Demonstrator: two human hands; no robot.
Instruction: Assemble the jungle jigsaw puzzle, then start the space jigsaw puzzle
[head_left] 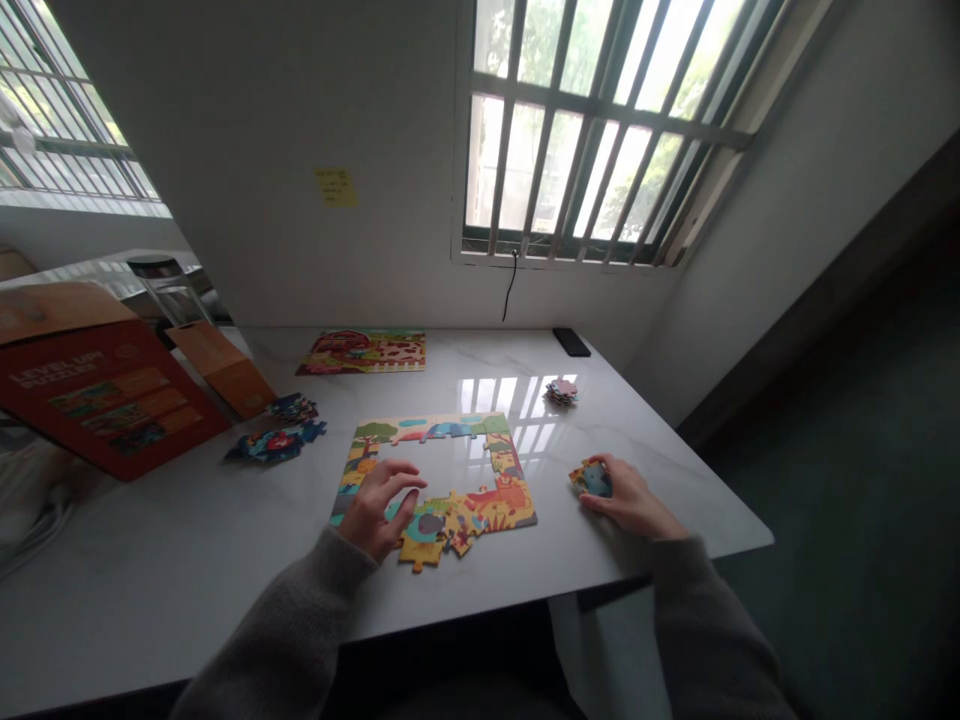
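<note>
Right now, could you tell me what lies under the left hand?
Under the left hand, a jigsaw puzzle's edge shows, teal by the fingertips; the part beneath the palm is covered.

Daylight pours through the barred window at 1 o'clock and a second window at 10 o'clock, blowing out both. Glare streaks the marble tabletop near centre, a soft shadow falls under the right hand, the floor at 3 o'clock sinks dim, and the wide lens bends the edges.
</note>
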